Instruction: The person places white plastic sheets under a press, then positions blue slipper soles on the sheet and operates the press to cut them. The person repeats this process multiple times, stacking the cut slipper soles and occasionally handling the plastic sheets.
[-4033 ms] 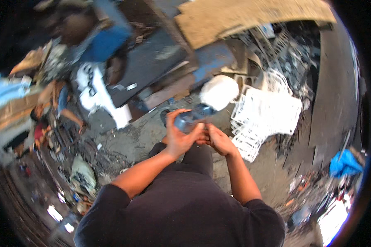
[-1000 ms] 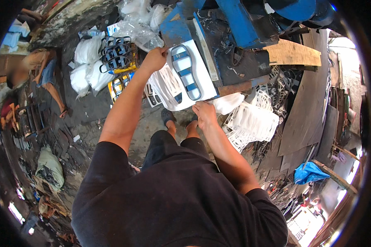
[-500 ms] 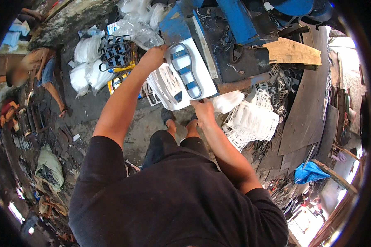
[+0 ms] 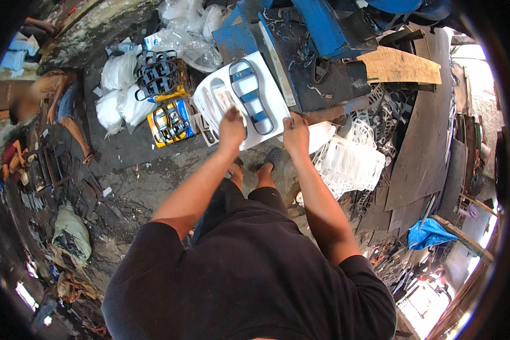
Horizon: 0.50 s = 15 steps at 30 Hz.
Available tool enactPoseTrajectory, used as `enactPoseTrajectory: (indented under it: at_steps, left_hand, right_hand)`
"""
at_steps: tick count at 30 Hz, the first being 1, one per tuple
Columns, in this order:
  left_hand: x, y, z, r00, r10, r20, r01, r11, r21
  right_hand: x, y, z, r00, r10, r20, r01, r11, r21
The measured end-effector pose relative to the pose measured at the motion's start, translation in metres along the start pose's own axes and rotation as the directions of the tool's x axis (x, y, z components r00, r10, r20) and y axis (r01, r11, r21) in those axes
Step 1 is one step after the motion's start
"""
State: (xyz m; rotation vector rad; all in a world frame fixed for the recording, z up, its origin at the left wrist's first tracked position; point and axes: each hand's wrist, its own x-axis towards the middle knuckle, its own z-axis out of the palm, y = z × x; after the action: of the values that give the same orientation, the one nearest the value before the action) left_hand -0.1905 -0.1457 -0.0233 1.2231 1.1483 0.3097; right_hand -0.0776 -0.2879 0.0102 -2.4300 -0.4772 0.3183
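A white sheet (image 4: 272, 92) lies on a work surface in front of me. On its right part rests a sole-shaped cutting die (image 4: 257, 107) with a dark rim and blue crossbars. Beside it, the sheet's left part shows a sole-shaped outline with pale strips inside. Over that outline's near end is my left hand (image 4: 233, 129), fingers curled in; what they hold, if anything, is hidden. My right hand (image 4: 296, 135) is closed on the sheet's near right corner, thumb and fingers pinching its edge.
Strapped black dies (image 4: 160, 73) and a yellow-blue box (image 4: 173, 122) stand left. White plastic bundles (image 4: 110, 110) lie beyond them. Blue metal parts (image 4: 323, 28) and a wooden board (image 4: 402, 67) are at the far right. Cut white offcuts (image 4: 354, 164) pile near my right arm. Another person (image 4: 62, 96) sits far left.
My left hand has moved from the sheet's far left edge down to the near end of the sole-shaped outline. My right hand has shifted right along the near edge to the corner.
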Motion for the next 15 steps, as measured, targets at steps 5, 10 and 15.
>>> enactPoseTrajectory:
  at_steps: [5, 10, 15]
  left_hand:
    - [-0.026, 0.005, 0.016, 0.984, -0.161, 0.083, 0.177, 0.95, -0.256]
    - [-0.018, -0.005, 0.014, 0.984, -0.135, 0.115, 0.165, 0.931, -0.324]
    - [-0.04, 0.03, 0.019, 0.983, -0.177, 0.055, 0.178, 0.984, -0.011]
  right_hand:
    - [0.013, 0.017, 0.007, 0.996, 0.027, 0.086, -0.026, 1.0, -0.003]
    - [0.014, 0.015, 0.008, 0.997, -0.02, 0.079, 0.02, 1.0, -0.004]
    - [0.012, 0.019, 0.014, 0.998, -0.015, 0.057, 0.015, 1.0, -0.002]
